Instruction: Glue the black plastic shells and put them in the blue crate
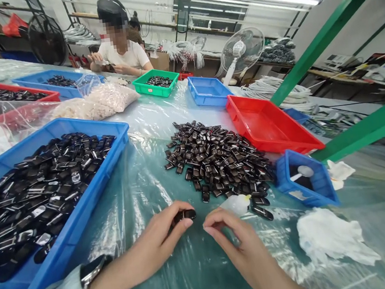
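My left hand [163,236] is closed on a small black plastic casing [188,214], held between thumb and fingers above the plastic-covered table. A little to its right, my right hand [240,239] is pinched, thumb against fingertips; anything between them is too small to make out. Just behind the right hand lies a translucent squeeze bottle [237,205] with a yellowish tip. Beyond both hands spreads a heap of similar black casings [219,155]. On the left stands a large blue tray [121,131], filled with more of these casings.
A small blue bin [304,196] holds dark contents and a white round-headed tool. Crumpled white tissue [331,235] lies at right. Behind are a red tray [274,126], a blue tray [209,91] and a green tray [156,90]. A green post [322,32] rises right. A co-worker [121,55] sits opposite.
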`<state>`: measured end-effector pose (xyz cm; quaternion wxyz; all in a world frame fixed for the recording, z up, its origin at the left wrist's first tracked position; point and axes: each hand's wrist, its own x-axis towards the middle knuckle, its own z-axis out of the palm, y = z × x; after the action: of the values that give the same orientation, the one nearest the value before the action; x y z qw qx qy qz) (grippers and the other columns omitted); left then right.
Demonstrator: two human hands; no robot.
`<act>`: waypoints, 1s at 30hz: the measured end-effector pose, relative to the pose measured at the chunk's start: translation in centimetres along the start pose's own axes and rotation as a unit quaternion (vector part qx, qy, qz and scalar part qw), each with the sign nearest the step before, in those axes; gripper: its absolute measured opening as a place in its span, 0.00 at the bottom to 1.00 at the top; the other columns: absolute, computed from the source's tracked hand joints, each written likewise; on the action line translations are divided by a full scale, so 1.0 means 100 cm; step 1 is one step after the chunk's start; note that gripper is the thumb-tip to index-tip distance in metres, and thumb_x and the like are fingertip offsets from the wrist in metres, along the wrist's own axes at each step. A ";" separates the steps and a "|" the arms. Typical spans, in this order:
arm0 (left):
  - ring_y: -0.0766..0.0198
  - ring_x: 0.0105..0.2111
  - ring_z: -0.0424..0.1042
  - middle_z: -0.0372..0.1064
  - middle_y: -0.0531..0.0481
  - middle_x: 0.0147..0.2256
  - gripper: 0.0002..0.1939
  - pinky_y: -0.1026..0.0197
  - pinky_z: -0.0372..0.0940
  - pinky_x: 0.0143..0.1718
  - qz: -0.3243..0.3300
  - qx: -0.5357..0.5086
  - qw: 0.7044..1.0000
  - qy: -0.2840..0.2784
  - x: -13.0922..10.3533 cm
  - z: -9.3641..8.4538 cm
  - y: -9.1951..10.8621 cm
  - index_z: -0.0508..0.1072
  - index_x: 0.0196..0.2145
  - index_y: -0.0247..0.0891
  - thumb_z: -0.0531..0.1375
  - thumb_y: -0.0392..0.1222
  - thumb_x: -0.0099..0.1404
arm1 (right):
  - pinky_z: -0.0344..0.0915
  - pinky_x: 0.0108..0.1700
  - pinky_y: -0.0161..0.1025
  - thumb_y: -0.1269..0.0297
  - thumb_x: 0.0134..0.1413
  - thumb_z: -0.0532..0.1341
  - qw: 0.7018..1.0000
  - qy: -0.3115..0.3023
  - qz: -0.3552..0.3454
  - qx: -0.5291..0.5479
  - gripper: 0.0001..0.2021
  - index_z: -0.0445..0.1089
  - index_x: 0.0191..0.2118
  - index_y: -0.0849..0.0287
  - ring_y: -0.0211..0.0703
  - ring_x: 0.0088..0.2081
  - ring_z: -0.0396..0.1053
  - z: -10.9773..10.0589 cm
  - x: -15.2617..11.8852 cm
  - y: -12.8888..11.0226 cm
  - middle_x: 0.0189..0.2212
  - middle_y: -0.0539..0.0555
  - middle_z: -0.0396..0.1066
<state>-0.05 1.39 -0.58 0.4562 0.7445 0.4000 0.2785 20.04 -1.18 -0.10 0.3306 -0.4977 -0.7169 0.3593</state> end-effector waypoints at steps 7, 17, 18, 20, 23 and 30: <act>0.59 0.41 0.70 0.70 0.49 0.43 0.09 0.60 0.63 0.42 0.073 0.029 0.995 -0.065 -0.007 -0.002 0.007 0.66 0.49 0.45 0.50 0.42 0.74 | 0.66 0.34 0.34 0.57 0.59 0.60 0.948 -0.040 0.175 0.263 0.09 0.67 0.33 0.56 0.36 0.29 0.67 -0.006 -0.004 -0.019 0.25 0.46 0.65; 0.61 0.37 0.69 0.70 0.50 0.40 0.09 0.61 0.63 0.40 0.118 0.057 0.989 -0.070 -0.009 0.000 0.009 0.64 0.49 0.43 0.50 0.38 0.74 | 0.60 0.31 0.31 0.54 0.49 0.68 0.875 -0.055 0.244 0.414 0.13 0.68 0.31 0.57 0.33 0.26 0.60 -0.002 -0.005 -0.015 0.22 0.44 0.61; 0.61 0.37 0.69 0.70 0.50 0.40 0.09 0.61 0.63 0.40 0.117 0.061 0.989 -0.072 -0.009 -0.001 0.010 0.64 0.50 0.43 0.50 0.38 0.74 | 0.61 0.32 0.31 0.55 0.50 0.68 0.871 -0.056 0.248 0.420 0.13 0.67 0.32 0.57 0.33 0.26 0.61 -0.002 -0.005 -0.015 0.22 0.44 0.62; 0.61 0.38 0.69 0.70 0.50 0.40 0.10 0.61 0.63 0.40 0.119 0.068 0.987 -0.081 -0.009 -0.001 0.010 0.64 0.51 0.43 0.50 0.38 0.74 | 0.61 0.33 0.32 0.55 0.51 0.68 0.865 -0.059 0.254 0.429 0.13 0.66 0.32 0.57 0.33 0.27 0.62 0.000 -0.006 -0.013 0.23 0.44 0.62; 0.60 0.37 0.69 0.70 0.48 0.38 0.11 0.60 0.63 0.37 0.143 0.106 0.981 -0.083 -0.009 0.000 0.009 0.64 0.51 0.41 0.47 0.40 0.75 | 0.63 0.32 0.33 0.53 0.50 0.68 0.860 -0.068 0.263 0.432 0.15 0.64 0.33 0.57 0.34 0.27 0.64 0.003 -0.008 -0.010 0.23 0.44 0.62; 0.59 0.31 0.66 0.70 0.48 0.32 0.11 0.58 0.62 0.33 0.229 0.306 0.923 -0.043 -0.013 0.003 0.020 0.65 0.49 0.37 0.46 0.39 0.75 | 0.59 0.24 0.30 0.47 0.45 0.68 0.882 -0.082 0.237 0.399 0.20 0.64 0.30 0.57 0.31 0.21 0.60 0.007 -0.012 -0.002 0.20 0.43 0.61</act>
<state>0.19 -0.34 1.03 0.1464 0.9305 0.2644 0.2070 19.72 -2.46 -0.39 0.3461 -0.4475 -0.3986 0.7219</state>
